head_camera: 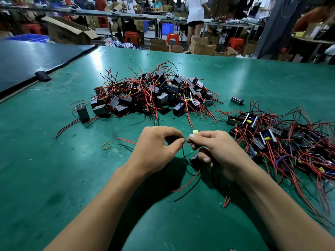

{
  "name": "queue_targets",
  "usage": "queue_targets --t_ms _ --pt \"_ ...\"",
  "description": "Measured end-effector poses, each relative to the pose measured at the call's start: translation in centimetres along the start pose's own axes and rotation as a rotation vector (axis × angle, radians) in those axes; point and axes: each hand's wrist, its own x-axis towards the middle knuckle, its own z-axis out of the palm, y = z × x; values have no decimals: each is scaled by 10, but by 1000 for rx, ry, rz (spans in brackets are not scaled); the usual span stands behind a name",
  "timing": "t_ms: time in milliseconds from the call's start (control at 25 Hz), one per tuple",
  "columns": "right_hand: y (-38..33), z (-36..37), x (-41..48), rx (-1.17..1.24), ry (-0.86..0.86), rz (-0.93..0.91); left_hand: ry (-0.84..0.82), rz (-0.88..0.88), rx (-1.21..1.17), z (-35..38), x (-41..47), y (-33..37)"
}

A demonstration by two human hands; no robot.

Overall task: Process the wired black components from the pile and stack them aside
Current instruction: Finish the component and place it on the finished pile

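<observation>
A worn green matte tabletop [54,178], scuffed and glossy under the overhead lights, fills most of the view. At its far left lies a dark blue-black flat panel [27,66] with a black clip [42,76] on its edge.

In the middle of the table sits a tangled pile of black box components with red and black wires [150,95]. A second, flatter heap of the same wired black parts [281,142] spreads along the right side, and a lone black box [237,100] lies between the two. A yellow rubber band [106,146] lies flat on the green surface left of the hands.

Near the front edge, the left hand [154,147] has thumb and forefinger pressed together on a thin wire lead [183,153], its other fingers curled. The right hand [217,151] meets it fingertip to fingertip, pinching the same lead, while its lower fingers curl round a small black box component [195,157] held just above the table. Loose red and black wire ends trail from it towards the person. A small yellow tag [195,131] shows just above the right fingertips.

Beyond the table the workshop is crowded with open brown cardboard boxes [68,31], red plastic stools [132,38], blue plastic crates [29,37] and people standing at long benches [195,13].
</observation>
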Motion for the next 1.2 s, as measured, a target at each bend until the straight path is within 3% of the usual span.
queue_targets --t_ms 120,240,320,440,680,960,1200 --pt "-5 -16 -2 -282 12 -231 -10 -146 -64 -3 2 -4" --pt "-13 -26 -9 -518 -357 -244 -94 -280 -45 -5 5 -9" --pt "-11 -20 -12 -759 -498 -212 -164 -304 -22 -6 6 -9" --pt "-7 -9 -11 -1019 -397 -353 -223 -289 18 -9 5 -8" --pt "-10 -16 -12 -806 -243 -399 -242 -318 24 -14 5 -8" --pt "-1 -16 -7 -719 -196 -286 -275 -397 9 -18 5 -8" --pt "6 -20 2 -602 -144 -241 -300 -505 -162 -21 8 -6"
